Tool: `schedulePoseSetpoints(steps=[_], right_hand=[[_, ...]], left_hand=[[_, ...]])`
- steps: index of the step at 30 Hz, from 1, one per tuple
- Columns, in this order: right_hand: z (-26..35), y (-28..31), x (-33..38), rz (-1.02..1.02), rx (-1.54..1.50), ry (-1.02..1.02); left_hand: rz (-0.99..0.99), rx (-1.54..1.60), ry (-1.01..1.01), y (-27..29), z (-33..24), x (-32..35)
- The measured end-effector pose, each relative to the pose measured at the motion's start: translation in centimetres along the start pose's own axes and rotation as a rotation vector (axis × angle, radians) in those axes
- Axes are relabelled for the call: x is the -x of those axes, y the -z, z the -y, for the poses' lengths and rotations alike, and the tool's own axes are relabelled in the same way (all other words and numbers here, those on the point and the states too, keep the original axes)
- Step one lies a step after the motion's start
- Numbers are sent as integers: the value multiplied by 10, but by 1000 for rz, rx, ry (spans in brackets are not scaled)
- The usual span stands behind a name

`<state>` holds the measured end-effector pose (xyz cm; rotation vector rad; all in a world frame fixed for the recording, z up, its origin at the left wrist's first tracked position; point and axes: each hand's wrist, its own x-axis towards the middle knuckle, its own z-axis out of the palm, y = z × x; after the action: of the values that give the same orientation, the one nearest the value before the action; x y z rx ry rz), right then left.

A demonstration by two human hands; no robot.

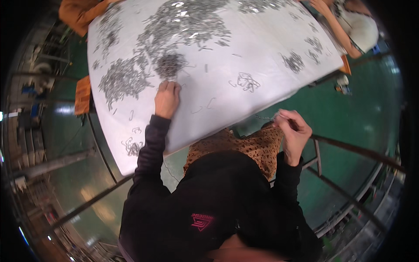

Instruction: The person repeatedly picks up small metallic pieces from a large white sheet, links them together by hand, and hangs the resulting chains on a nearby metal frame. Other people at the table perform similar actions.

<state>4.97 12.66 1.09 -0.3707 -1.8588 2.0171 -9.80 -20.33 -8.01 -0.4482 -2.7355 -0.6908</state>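
Note:
Fingers curled and pressed together, my left hand [166, 101] touches the table at the near edge of a dark, dense heap of thin metal wire pieces [169, 65]. What its fingertips pinch, if anything, is too small to make out. Off the table's near edge, above my lap, my right hand [296, 130] is closed in a pinch on a thin metal wire piece [265, 117]; it sticks out to the left and looks blurred. A few loose bent wire hooks [210, 104] lie on the white tabletop [227, 118] between my hands.
Large spreads of flat metal pieces [187, 26] cover the far table. Smaller piles of wire hooks [248, 82] lie to the right and near the left corner [133, 147]. Two people, one in an orange sleeve [78, 15], work at the far corners. A wooden stool [82, 96] stands left.

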Motion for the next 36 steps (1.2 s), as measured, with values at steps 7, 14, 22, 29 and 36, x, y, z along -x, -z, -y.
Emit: schedulePoseSetpoints(steps=[7,14,22,29,36], right_hand=[[-7,-5,5,-27,-19,-55],[-8,0,20,-78,-47,-32],[-10,-5,28,-77,182,191],[-6,-11,19,4,351,486],[2,-4,-47,-68,264,142]], left_hand=[[313,974,33,-3,-155,4],[506,1245,-11,1,-218,9],[383,1118,-86,0,-214,12],[338,1205,17,4,-222,16],[323,1172,-34,-1,-221,21]])
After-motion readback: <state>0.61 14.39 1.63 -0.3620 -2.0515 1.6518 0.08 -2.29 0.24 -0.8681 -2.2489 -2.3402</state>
